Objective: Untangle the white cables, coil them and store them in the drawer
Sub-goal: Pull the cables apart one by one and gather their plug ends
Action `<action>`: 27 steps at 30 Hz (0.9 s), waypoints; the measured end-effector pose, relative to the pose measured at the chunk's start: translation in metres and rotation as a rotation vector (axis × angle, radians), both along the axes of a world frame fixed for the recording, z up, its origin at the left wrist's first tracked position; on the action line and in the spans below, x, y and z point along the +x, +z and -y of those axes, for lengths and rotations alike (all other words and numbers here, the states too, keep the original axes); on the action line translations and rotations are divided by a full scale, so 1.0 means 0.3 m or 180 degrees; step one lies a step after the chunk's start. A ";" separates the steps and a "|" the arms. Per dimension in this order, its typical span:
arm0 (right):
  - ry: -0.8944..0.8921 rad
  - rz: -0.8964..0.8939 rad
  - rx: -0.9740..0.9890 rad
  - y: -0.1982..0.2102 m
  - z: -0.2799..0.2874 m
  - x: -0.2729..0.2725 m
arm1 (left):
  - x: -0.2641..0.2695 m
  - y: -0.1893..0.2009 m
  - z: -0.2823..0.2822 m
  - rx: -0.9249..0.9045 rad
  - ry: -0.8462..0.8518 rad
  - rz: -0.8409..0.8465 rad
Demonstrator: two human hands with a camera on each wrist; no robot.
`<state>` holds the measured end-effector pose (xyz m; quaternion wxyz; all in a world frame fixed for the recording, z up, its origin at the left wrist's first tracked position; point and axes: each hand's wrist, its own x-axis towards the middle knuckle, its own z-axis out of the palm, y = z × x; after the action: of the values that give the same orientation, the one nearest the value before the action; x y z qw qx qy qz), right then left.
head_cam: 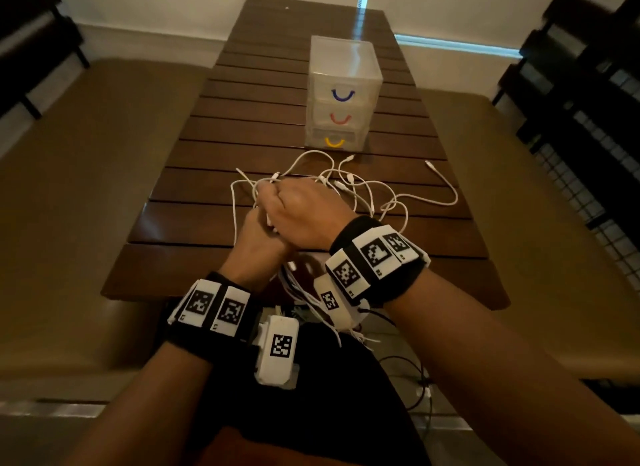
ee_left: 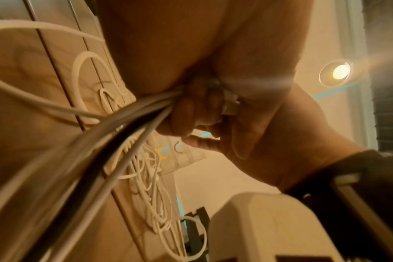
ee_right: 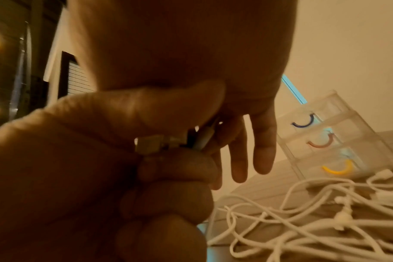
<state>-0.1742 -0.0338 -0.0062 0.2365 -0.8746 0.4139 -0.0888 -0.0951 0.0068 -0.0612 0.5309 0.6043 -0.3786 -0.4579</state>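
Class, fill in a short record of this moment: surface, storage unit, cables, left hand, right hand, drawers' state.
Surface: slatted wooden table
Storage unit: translucent three-drawer box with blue, red and yellow handles
Cables: white cables tangled before the box
Left hand: left hand grips a bundle of cables
Right hand: right hand pinches a cable connector at the left hand
Drawers: all closed

Right hand (head_cam: 304, 212) hides left fingers; cable (ee_left: 132, 113) strands blurred.

I see one drawer unit (head_cam: 344, 91) with three drawers, my two hands, one tangle of white cables (head_cam: 363, 191) I cannot count.
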 end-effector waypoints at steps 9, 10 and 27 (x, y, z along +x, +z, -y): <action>-0.1440 0.1274 0.0672 -0.147 0.242 -0.151 | 0.036 -0.112 0.083 0.0112 0.0012 -0.0617; -0.1514 0.1149 0.0620 -0.164 0.262 -0.174 | 0.046 -0.130 0.083 0.0140 0.0044 -0.0689; -0.0720 -0.1022 -0.0093 -0.242 0.339 -0.115 | 0.080 -0.178 0.074 -0.0186 -0.0129 -0.1005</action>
<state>-0.2086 -0.1355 -0.0789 0.1432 -0.8288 0.5406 0.0198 -0.0711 -0.0154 -0.1145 0.5918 0.5013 -0.3158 -0.5466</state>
